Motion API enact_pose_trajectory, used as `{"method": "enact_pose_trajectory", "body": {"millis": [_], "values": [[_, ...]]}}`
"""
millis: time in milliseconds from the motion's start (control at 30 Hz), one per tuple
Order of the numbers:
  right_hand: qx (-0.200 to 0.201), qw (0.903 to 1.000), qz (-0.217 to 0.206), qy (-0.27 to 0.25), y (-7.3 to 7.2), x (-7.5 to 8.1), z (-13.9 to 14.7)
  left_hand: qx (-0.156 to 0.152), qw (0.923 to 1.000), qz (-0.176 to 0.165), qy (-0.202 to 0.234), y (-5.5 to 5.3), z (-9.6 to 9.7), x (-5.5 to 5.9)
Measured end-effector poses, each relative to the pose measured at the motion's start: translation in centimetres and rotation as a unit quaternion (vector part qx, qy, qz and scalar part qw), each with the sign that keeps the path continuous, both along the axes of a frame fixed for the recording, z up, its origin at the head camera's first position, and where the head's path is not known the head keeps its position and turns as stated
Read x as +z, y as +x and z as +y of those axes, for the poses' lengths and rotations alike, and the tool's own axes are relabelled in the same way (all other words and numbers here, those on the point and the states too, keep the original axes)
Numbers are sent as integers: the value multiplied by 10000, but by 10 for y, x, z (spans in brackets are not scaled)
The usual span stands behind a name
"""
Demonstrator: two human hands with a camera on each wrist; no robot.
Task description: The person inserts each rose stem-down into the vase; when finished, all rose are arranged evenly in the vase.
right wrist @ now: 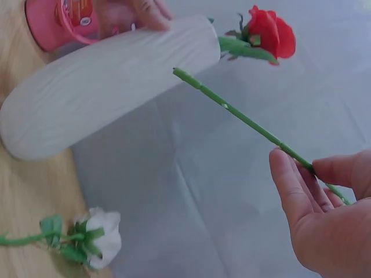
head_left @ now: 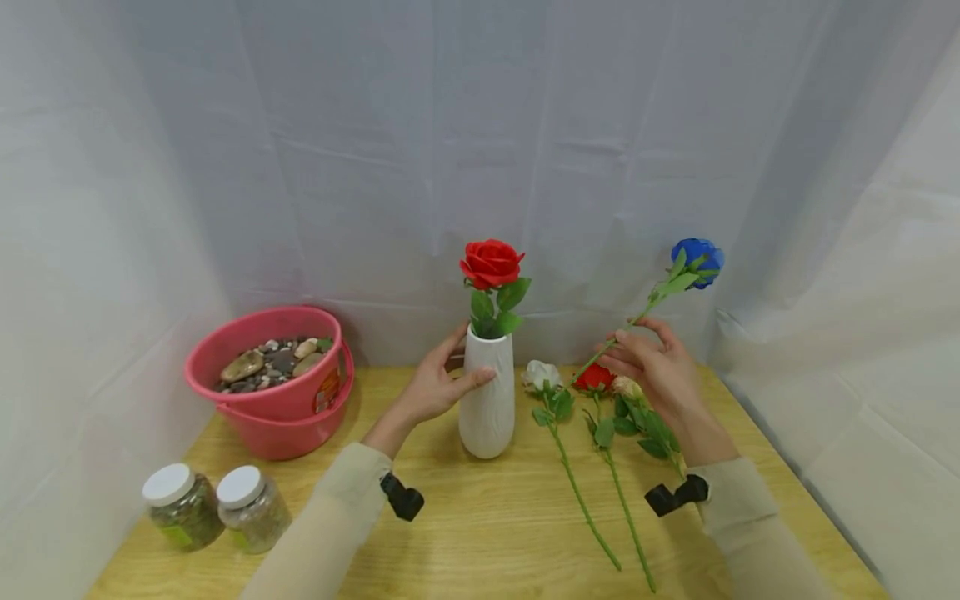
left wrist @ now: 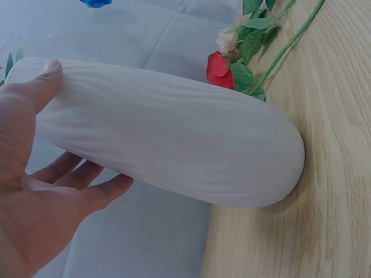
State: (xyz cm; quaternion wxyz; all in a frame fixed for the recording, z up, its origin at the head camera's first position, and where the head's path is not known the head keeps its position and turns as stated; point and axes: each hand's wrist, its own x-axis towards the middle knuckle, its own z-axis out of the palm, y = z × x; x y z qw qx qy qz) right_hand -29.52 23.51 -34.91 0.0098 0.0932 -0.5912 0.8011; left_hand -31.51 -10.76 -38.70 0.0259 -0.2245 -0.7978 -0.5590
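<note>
A white vase (head_left: 487, 400) stands upright on the table with a red rose (head_left: 492, 265) in it. My left hand (head_left: 442, 383) holds the vase near its top, the thumb across the front and the fingers at the far side. My right hand (head_left: 654, 360) pinches the green stem of a blue rose (head_left: 697, 263) between thumb and fingers. The bloom points up and right, while the bare stem end (right wrist: 186, 76) slants toward the vase, apart from it in the right wrist view. Beneath that hand lie a white rose (head_left: 542, 375), another red rose (head_left: 595, 378) and a pale rose (head_left: 627, 387).
At the left stands a pink bucket (head_left: 281, 437) of stones (head_left: 281, 361), its handle hanging down. Two white-lidded jars (head_left: 187, 517) are in front of it. Pale cloth (head_left: 390, 150) hangs behind and beside the wooden table (head_left: 465, 525).
</note>
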Motion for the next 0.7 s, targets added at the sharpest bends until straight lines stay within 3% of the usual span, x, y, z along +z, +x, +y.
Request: {"method": "enact_pose_trajectory", "body": {"millis": [367, 700], "values": [[-260, 9976, 462, -454, -5, 35, -39, -29, 9999, 53, -94, -1, -1, 0], [-397, 9939, 796, -656, -9, 50, -62, -59, 10000, 79, -13, -1, 0, -2]]}}
